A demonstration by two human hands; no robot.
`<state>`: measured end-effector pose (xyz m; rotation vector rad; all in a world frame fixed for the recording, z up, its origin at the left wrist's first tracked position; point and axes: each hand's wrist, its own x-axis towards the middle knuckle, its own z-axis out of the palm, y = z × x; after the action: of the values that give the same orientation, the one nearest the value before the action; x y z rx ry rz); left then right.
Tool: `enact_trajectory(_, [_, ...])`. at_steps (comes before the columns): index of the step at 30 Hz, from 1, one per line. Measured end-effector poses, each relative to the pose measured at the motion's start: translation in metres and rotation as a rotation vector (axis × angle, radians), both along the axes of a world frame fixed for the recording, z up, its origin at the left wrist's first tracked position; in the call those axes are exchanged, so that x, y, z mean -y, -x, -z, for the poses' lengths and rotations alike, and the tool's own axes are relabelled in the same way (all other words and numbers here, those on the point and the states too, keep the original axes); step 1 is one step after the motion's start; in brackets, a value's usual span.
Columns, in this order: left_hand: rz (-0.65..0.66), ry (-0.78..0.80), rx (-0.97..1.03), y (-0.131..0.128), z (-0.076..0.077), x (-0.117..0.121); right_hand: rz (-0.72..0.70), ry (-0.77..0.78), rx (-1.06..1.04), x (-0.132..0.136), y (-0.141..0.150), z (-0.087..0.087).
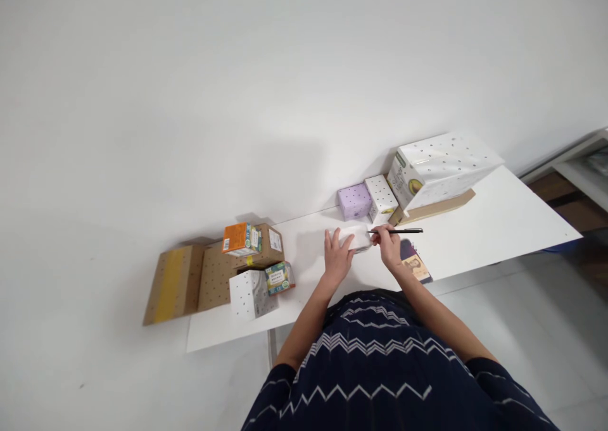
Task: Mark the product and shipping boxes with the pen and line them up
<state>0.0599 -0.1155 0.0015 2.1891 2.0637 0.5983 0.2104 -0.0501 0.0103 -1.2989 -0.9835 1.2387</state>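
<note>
My left hand (pixel 337 254) rests with fingers spread on a small white box (pixel 360 235) lying on the white table (pixel 508 219). In my right hand (pixel 388 247) is a black pen (pixel 406 231), pinched near one end, its other end sticking out to the right. The pinching fingers are at the right end of the white box; whether the pen's tip touches it is too small to tell. Just right of my right wrist lies a flat dark purple item with a picture (pixel 416 264), partly covered by that arm.
Behind my hands stand a lilac box (pixel 354 201), a narrow white box (pixel 380 199) and a large white carton (pixel 446 171) against the wall. Brown cardboard boxes (pixel 213 279), an orange box (pixel 236 237), a green tea-type box (pixel 280 278) and a dotted white box (pixel 247 295) crowd the left end.
</note>
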Motion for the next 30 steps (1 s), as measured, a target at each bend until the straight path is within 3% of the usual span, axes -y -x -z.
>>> enact_trajectory(3, [0.001,-0.001,-0.001,0.0,0.0,0.0,-0.027,0.132,0.256,0.003,-0.025,0.014])
enact_trajectory(6, [0.008,-0.003,-0.009,0.0,0.001,-0.001,-0.31,0.361,0.677,0.01,-0.044,0.038])
enact_trajectory(8, [0.013,-0.003,-0.016,0.001,0.001,-0.001,-0.438,0.453,0.797,0.016,-0.05,0.056])
enact_trajectory(11, [0.024,-0.001,-0.028,0.001,0.002,-0.001,-0.493,0.49,0.909,0.023,-0.05,0.076])
enact_trajectory(17, [0.021,0.007,-0.046,0.001,0.003,-0.001,-0.461,0.485,1.098,0.023,-0.063,0.081])
enact_trajectory(23, [0.012,0.01,-0.057,0.001,0.002,-0.001,-0.229,0.458,1.466,0.037,-0.097,0.075])
enact_trajectory(30, [0.014,0.019,-0.072,0.0,0.0,-0.002,-0.301,0.399,1.451,0.045,-0.11,0.083])
